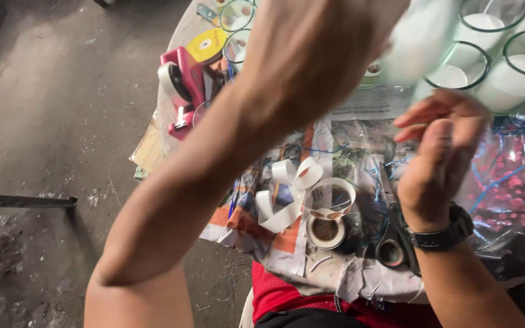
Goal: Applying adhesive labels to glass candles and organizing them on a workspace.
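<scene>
— What is sitting furthest left, from where you are standing?

— A pink tape dispenser (183, 85) is standing out beyond the raised left forearm, and a flat yellow round label roll (209, 44) is lying just behind it. Both are well left of the left hand (317, 42).

— And that left hand?

— It is hovering high and close to the camera, back turned to us and blurred. I cannot tell whether it is gripping anything.

— What is lying underneath it?

— A loose white ribbon strip (290, 194) is curling on the printed newspaper (360, 103), below the left wrist and left of the right hand (439, 155). Its long axis is running from lower left to upper right, with a loop closing at its right end. A small white tape roll (325, 232) is lying flat just beneath that loop.

— The right hand?

— It is resting half open, fingers loosely bent and pointing left, grasping nothing I can see. A dark watch (445, 234) is sitting on the wrist.

— Further right?

— Clear glass candle holders (514, 70) with white wax are standing beyond the fingertips, and a clear bag of red beads (518, 182) is lying right of the wrist.
</scene>
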